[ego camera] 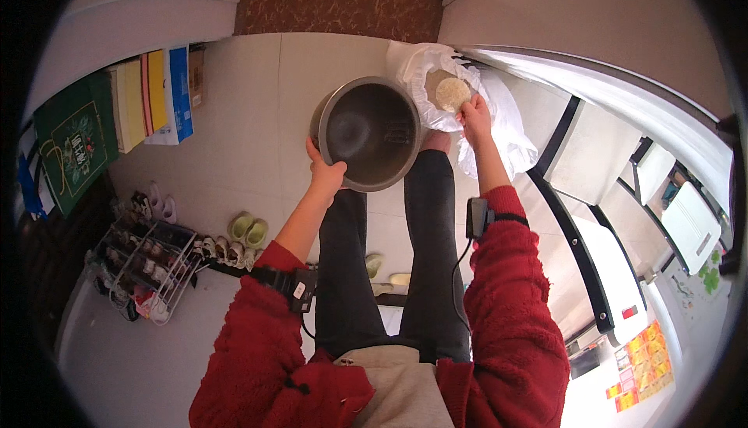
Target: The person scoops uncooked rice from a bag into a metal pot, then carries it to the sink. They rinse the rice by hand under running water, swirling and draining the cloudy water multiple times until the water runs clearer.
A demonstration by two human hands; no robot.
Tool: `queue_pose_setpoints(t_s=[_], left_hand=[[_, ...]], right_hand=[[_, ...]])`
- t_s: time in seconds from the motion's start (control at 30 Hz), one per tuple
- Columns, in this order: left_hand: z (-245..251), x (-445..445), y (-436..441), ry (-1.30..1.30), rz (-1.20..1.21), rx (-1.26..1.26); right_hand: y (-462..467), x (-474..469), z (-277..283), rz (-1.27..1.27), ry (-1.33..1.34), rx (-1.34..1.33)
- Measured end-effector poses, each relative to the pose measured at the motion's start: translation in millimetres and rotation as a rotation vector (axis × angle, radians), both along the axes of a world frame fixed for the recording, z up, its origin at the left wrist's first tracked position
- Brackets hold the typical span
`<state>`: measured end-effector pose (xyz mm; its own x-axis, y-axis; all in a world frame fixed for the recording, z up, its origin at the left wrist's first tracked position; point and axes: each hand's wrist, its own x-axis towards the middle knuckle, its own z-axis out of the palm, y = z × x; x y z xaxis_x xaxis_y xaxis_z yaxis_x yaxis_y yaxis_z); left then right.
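Observation:
My left hand grips the rim and side of a deep grey metal pot, with its opening facing up and no grain visible inside. To the right of the pot stands an open white plastic sack. Over the sack's mouth, my right hand holds a round scoop or cup filled with pale grains that look like rice. My fingers pinch its near right edge, and its handle, if any, is hidden. The sack's folds hang down beside my right wrist.
A shoe rack stands at the lower left, with green clogs and other shoes beside it. A green bag and boxes line the left wall. White-and-black furniture is on the right. A brown patterned floor strip crosses ahead.

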<state>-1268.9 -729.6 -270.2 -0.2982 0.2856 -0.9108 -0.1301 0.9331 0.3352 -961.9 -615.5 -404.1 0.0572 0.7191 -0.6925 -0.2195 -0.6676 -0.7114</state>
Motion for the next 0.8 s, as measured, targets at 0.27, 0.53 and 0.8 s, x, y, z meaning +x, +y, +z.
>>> queue_pose_setpoints(t_s=[0.27,0.53,0.8], left_hand=[[8,4,12,-0.085,0.093,0.021],[6,-24,-7,-0.366,0.088,-0.039],[24,-41,-23,-0.476,0.123,-0.056]], right_hand=[[-50,-83,108,0.551,-0.683,0.403],[-57,-134,161,0.895,-0.899,1.537],[-42,-119,186,0.990,-0.743,1.647]])
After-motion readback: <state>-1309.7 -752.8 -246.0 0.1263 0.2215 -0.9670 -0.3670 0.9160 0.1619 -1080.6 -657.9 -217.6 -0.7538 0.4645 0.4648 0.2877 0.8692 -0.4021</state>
